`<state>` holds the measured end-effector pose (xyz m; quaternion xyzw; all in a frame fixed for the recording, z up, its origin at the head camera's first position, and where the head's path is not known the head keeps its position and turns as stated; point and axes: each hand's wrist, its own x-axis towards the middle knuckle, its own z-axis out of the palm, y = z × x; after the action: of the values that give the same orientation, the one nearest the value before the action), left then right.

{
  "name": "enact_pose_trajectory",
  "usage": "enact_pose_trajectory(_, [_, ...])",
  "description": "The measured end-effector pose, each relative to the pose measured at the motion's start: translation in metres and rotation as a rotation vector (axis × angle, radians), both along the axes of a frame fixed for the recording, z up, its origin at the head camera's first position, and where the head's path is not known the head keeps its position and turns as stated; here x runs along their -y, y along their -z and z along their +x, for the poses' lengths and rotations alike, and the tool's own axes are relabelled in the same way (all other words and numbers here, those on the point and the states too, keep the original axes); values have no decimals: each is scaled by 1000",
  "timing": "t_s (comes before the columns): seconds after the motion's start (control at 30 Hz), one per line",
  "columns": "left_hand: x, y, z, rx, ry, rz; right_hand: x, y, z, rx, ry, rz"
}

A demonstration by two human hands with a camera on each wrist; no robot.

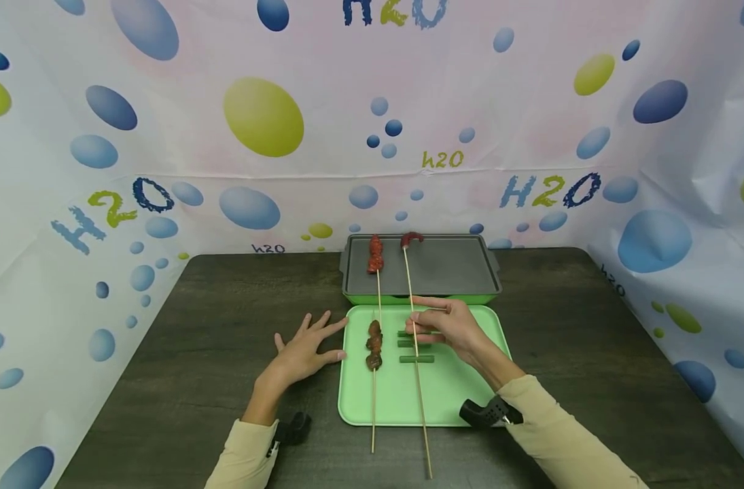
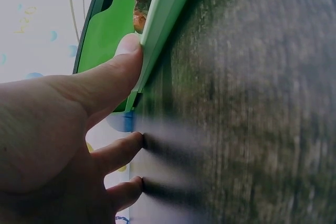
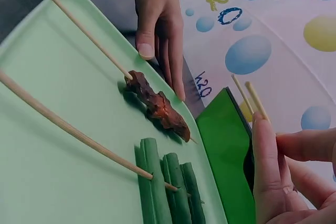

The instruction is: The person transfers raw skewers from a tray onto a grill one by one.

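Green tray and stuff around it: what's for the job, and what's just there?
Seems for the job:
curly red skewer in the right fingers
other red skewer
brown skewer
green skewer
grey pan
green tray

Just there:
dark table
spotted sheet

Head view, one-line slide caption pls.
Right hand pinches a skewer pointing toward the pan; left hand touches the tray at its left edge.

From above the near edge of the tabletop (image 1: pixel 255 285), my head view looks forward and down, farthest off. My left-wrist view, close, faces past my left fingers (image 2: pixel 119 153) toward the far edge; my right-wrist view, also near, looks across the tray (image 3: pixel 89 106) toward the left edge. Those two share the tray's left rim.
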<state>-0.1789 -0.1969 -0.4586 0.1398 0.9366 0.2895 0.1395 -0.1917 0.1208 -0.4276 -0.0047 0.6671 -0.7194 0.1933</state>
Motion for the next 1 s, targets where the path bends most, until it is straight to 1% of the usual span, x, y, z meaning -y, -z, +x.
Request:
enact_pose_trajectory(0.2, [-1,-2,-2,-6,4,2,1,-2,-6,27,18,-5])
enact_pose_trajectory(0.37, [-1,-3,-3,-4,6,7,-1,2,-7,27,16,-14])
enact_pose_trajectory(0.5, [0,-2,-2,1,4,4,-4,7,-6,11,-7,-16])
enact_pose_trajectory(0.6, [0,-2,-1,8,3,1,-11,8,-1,-23,-41,7])
enact_pose_trajectory(0.73, [0,-3,0,14,6,2,-24,6,13,-64,-94,49])
enact_pose_trajectory(0.87, [0,-5,0,17,6,4,-35,2,35,-48,-139,63])
enact_pose_trajectory(1.0, [1,-6,-1,17,4,5,-45,-1,60,-26,-173,46])
